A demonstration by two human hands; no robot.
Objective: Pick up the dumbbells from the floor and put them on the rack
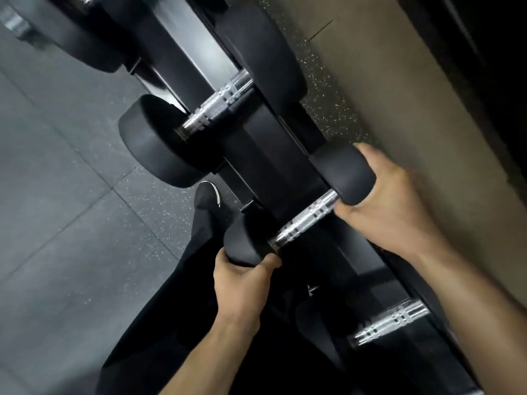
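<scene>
Both hands on one dumbbell (302, 220), held by its rubber heads, not the knurled handle. Left hand (242, 276) curled around the near head, right hand (390, 201) wrapped over the far head, thumb under by the handle. The dumbbell sits over the black rack (273, 172) rails, near the right end; can't tell if it's fully seated or just above.

Risks, as I judge them: grip on smooth round heads could slip and drop the weight toward the shoe (209, 195) directly below; fingers under the heads could get pinched against the rails on set-down; a crooked landing could let it roll.

Count: four dumbbells at least partly visible. The held one, a bigger dumbbell (216, 106) racked just beyond it, one handle (390, 323) nearer, one blurred at top left. Two hands, one shoe, one rack.
</scene>
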